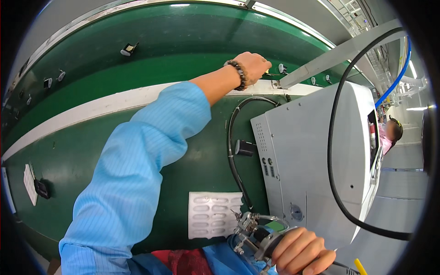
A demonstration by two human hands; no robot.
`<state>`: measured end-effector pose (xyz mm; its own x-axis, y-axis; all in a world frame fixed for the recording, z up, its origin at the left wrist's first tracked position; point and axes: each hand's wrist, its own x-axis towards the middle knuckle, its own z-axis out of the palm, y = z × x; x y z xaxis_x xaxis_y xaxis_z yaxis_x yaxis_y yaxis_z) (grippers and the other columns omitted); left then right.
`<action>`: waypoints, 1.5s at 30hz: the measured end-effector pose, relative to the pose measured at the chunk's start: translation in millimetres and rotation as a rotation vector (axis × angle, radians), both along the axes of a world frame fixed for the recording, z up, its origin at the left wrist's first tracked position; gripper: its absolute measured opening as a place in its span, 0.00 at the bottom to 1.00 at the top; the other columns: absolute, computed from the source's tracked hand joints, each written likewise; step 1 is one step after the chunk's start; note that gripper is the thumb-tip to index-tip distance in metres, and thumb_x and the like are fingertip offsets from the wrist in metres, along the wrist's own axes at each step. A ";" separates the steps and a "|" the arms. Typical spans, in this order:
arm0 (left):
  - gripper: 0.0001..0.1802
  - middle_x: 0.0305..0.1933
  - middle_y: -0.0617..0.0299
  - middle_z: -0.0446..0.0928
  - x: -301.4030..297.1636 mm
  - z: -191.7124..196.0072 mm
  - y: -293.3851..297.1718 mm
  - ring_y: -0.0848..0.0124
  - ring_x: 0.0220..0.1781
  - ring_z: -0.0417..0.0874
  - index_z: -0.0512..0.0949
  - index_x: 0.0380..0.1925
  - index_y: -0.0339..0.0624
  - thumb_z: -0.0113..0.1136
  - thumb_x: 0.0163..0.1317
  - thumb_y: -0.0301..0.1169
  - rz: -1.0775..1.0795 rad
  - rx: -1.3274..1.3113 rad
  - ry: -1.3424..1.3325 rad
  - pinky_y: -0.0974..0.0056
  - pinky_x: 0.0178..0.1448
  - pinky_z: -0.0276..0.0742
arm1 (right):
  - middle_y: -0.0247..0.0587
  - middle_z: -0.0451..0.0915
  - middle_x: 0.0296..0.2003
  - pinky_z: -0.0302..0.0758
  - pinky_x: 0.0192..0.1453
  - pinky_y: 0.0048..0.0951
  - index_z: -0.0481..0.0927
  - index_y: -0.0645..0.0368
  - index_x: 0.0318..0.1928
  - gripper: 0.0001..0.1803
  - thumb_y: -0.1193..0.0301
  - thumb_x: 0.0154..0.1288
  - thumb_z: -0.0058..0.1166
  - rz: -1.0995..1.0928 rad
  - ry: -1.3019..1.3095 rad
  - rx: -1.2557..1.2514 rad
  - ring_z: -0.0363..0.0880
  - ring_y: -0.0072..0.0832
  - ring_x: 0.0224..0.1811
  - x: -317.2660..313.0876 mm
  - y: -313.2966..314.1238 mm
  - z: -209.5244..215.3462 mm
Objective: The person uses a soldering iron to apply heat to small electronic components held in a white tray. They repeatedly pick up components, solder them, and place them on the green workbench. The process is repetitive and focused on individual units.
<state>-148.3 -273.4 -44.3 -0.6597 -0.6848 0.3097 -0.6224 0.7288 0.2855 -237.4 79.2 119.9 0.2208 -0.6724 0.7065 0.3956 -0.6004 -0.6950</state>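
L hand (253,66), w/ dark beaded bracelet (239,74) at the wrist, is stretched out over the green conveyor belt (151,41); fingers curled narrow onto a small metal part (270,73) at the belt's near edge, grip itself hidden. R hand (300,252) is wrapped tight around the black-handled metal hand tool (252,231) at the lower edge. White blister tray (213,214) is seen just beside the tool, grey machine housing (316,160) to the right.
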 end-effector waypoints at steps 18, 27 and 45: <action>0.09 0.37 0.49 0.83 115.1 38.9 181.3 0.51 0.38 0.84 0.82 0.41 0.41 0.65 0.62 0.30 0.014 0.176 0.576 0.56 0.43 0.80 | 0.34 0.71 0.22 0.71 0.19 0.24 0.68 0.61 0.42 0.23 0.57 0.65 0.65 0.077 -0.041 -0.038 0.72 0.24 0.17 5.4 -7.2 -10.9; 0.10 0.40 0.53 0.85 141.0 36.0 338.5 0.56 0.42 0.86 0.83 0.41 0.38 0.67 0.59 0.25 0.071 0.347 0.568 0.57 0.50 0.79 | 0.32 0.72 0.20 0.71 0.18 0.25 0.65 0.58 0.41 0.24 0.57 0.65 0.65 0.006 -0.079 -0.026 0.71 0.23 0.15 -2.4 17.7 -12.3; 0.20 0.48 0.54 0.84 126.9 -4.0 365.6 0.57 0.54 0.83 0.82 0.44 0.39 0.73 0.50 0.27 0.077 0.340 0.602 0.55 0.59 0.76 | 0.33 0.74 0.21 0.71 0.20 0.26 0.66 0.59 0.44 0.25 0.58 0.63 0.67 0.036 -0.050 0.005 0.73 0.25 0.16 26.1 -1.8 -25.3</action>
<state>-21.5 92.2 -48.3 -0.3860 -0.8467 0.3662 -0.3310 0.4976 0.8017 -211.3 77.4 94.7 0.2093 -0.6678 0.7143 0.4518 -0.5818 -0.6763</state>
